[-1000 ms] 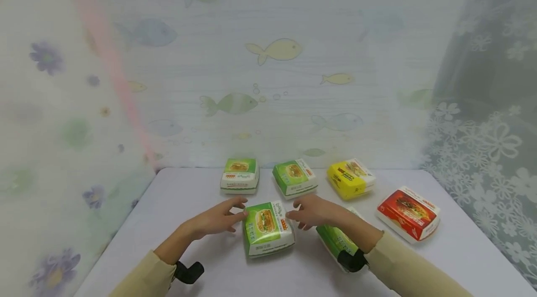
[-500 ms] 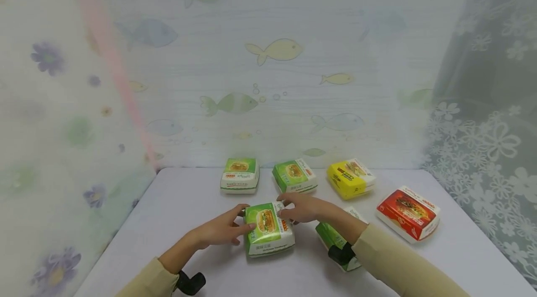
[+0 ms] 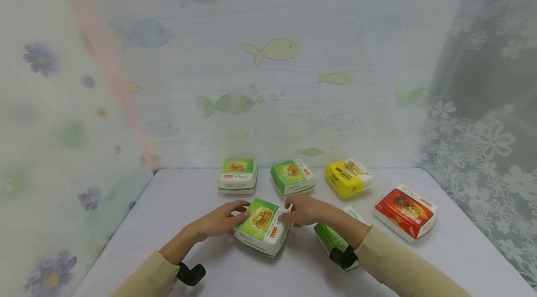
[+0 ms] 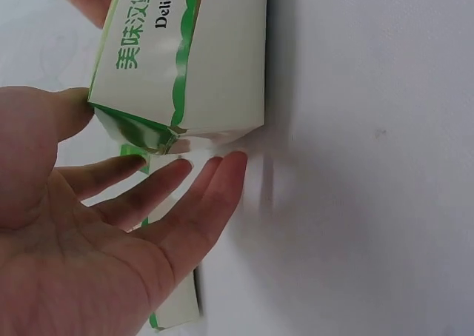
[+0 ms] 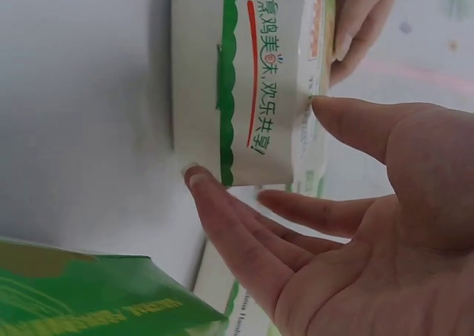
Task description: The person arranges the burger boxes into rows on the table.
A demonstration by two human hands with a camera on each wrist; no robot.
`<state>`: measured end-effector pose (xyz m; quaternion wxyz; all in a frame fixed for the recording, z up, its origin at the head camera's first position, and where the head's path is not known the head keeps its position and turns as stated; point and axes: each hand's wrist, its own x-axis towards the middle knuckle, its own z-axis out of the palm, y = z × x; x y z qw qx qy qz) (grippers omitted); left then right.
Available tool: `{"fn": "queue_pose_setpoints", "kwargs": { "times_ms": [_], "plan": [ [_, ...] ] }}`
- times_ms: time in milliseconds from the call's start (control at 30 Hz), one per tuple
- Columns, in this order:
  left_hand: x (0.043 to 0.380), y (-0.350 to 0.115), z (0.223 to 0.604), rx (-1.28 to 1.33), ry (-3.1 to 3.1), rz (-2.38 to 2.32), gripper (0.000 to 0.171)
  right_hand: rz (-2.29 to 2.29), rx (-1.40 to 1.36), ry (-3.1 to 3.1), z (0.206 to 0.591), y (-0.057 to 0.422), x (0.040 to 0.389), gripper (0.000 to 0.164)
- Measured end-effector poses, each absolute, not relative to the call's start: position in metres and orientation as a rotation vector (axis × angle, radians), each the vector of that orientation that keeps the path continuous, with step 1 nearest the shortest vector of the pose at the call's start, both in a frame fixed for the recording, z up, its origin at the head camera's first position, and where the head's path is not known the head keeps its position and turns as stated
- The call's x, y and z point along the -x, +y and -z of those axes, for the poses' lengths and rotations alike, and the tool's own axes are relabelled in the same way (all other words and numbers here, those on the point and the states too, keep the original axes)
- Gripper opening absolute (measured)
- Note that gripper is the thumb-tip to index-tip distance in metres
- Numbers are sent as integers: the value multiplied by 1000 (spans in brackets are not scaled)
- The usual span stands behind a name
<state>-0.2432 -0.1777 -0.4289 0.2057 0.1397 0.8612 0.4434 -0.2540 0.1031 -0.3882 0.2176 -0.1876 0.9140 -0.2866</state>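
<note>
A green and white burger box sits at the front middle of the white table, turned at an angle. My left hand grips its left corner, thumb on the top edge and fingers along the side. On the opposite side, my right hand holds the box with the thumb at the top edge and the fingertips against the far side. In the right wrist view, the box's white side with a green scalloped band faces the camera. Another green burger box lies partly hidden under my right forearm.
Along the back stand a green burger box, a second green burger box and a yellow burger box. A red burger box is at the right. Patterned curtains surround the white table.
Both hands have closed in on the middle green box. It has turned clockwise as seen from above, its left side shifting slightly left. The other boxes keep their places.
</note>
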Motion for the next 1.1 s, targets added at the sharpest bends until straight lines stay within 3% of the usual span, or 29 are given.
{"fn": "queue_pose_setpoints", "kwargs": {
  "times_ms": [267,433,733,1100],
  "plan": [
    [230,-184,428,-389,2371,-1219,73,728,584,2595,383,100,264,51],
    [226,-185,430,-433,2332,-1256,70,760,564,2559,386,98,269,53],
    [234,-189,431,-408,2335,-1246,60,772,595,2515,391,99,266,26],
    [244,-187,432,-414,2309,-1349,55,825,522,2473,391,101,254,30]
  ]
}}
